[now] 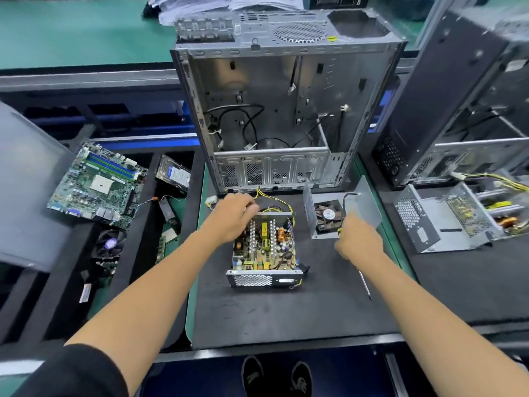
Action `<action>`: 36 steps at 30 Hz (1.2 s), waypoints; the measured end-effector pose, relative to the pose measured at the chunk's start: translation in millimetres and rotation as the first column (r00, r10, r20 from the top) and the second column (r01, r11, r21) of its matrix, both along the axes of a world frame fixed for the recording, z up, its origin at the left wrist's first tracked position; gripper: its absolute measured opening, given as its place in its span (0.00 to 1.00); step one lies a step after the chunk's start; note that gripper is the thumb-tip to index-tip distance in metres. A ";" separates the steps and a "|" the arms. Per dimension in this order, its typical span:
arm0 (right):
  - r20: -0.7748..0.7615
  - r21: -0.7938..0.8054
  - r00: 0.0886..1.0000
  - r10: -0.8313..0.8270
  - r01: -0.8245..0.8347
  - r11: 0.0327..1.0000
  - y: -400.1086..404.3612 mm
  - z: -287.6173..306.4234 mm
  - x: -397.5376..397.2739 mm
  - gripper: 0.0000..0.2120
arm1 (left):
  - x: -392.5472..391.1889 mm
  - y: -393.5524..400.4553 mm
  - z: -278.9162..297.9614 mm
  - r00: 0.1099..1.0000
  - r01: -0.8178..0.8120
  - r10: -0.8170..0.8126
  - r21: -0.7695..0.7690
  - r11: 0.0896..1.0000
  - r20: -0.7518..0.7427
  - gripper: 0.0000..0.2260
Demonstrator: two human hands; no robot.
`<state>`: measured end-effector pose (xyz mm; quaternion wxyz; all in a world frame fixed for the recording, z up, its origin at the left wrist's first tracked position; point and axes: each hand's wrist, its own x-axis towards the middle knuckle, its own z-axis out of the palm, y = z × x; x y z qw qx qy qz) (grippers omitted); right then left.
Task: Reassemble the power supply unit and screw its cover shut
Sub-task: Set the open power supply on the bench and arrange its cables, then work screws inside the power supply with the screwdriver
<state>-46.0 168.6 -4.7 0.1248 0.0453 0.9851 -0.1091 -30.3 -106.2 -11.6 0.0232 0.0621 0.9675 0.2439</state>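
PSU (264, 249) sits open, board up, mid-bench on the black mat (286, 310), just in front of the empty case (274, 110). Its cover (366, 207), a bent sheet-metal shell with the fan (329, 214) inside, lies just to the right of it, apart from the base. A screwdriver (365, 285) lies on the mat nearer the person, to the right.

Left hand (233, 216): fingers curled down over the far left corner of the PSU, where the yellow wire bundle (274, 203) leaves the box. Grip seems to be on the wires or the wall edge; view too poor to say which.

Right hand (359, 239): at the near edge of the cover, fingers reaching toward it. Motion blur; I cannot tell whether the grip has closed on the metal.

Handling, judged:
- Base: moderately heavy for its size (coils, heat sinks), stiff steel tray. Hold by the outer walls, never by the board parts; capacitors and coils are fragile.
- Cover: light, stiff, thin edges probably sharp. Take it by the two side flanges, not the fan.
- Fan lead is short and soft; keep it clear of the seam when lowering the cover.
- Wire bundle springy; must sit in its exit notch or the cover will not seat.
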 end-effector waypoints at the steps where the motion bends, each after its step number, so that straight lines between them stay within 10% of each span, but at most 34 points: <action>1: -0.053 0.008 0.997 0.051 -0.050 0.999 -7.2 15.3 -1.1 0.14 | 2.0 -1.3 3.9 0.998 -0.037 0.038 0.012 0.999 -0.059 0.16; 5: -0.326 -0.194 0.919 0.223 -0.296 0.935 -48.8 82.7 -6.8 0.12 | 16.2 -14.6 20.8 0.971 -0.190 0.202 0.101 0.977 -0.125 0.19; 9: -0.368 -0.433 0.797 0.478 -0.602 0.671 -100.2 115.8 -0.2 0.08 | 42.1 -38.4 20.3 0.911 -0.382 0.408 0.245 0.891 -0.062 0.21; 20: -0.247 -0.195 0.505 0.827 -0.862 0.468 -235.7 75.2 40.9 0.07 | 97.5 -141.9 3.2 0.763 -0.636 0.618 0.391 0.666 0.189 0.18; 36: -0.043 -0.007 0.366 0.930 -0.931 0.366 -335.6 -7.4 43.5 0.08 | 116.6 -169.0 -83.6 0.824 -0.428 0.444 -0.129 0.895 0.352 0.07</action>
